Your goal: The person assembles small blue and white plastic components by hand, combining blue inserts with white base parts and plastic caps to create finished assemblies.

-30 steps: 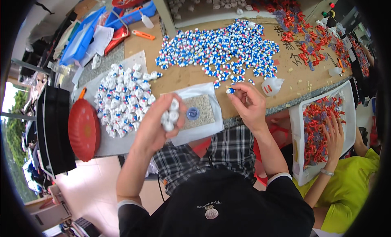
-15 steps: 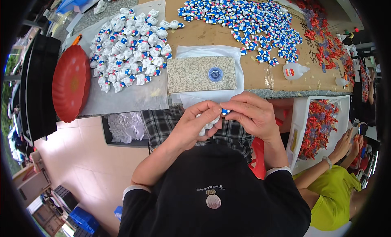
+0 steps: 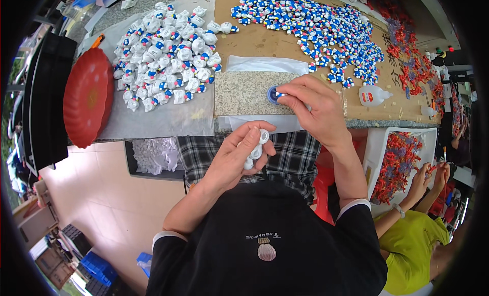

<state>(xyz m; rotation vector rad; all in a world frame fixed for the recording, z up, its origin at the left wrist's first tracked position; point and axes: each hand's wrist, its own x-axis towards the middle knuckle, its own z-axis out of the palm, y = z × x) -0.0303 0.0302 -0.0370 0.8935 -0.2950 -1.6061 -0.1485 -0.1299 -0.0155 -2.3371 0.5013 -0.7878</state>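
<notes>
Taking the stone slab [image 3: 237,92] as the clock's centre, the left hand [image 3: 238,154] is at 6 o'clock, off the table [image 3: 272,45] edge and above the person's lap, its fingers curled around at least 3 rounded white pieces [image 3: 255,152], the uppermost showing a hollow opening. The right hand [image 3: 317,108] reaches in from 4 o'clock, its thumb and fingertips pinched narrowly on a small blue-and-white piece [image 3: 279,94] at the round blue dish [image 3: 271,95], which sits toward 3 o'clock on the slab; whether the piece touches what is in the dish, I cannot tell. A white sheet [image 3: 265,64] lies under the slab. At 10 o'clock a heap of white-headed figures [image 3: 168,51] with blue bodies rests on a pale grey sheet [image 3: 191,118], and at 9 o'clock, beyond that heap, a red scalloped tray [image 3: 89,100] leans with an orange handle [image 3: 98,41] at its top. A broad spread of small blue-and-white bodies [image 3: 321,34] covers the table at 1 o'clock. At 3 o'clock, past the right hand, lies a white squeeze bottle [image 3: 372,96]. At 4 o'clock a white tub [image 3: 412,129] holds red and purple pieces [image 3: 398,163], near a co-worker's yellow-green shirt [image 3: 415,250].
</notes>
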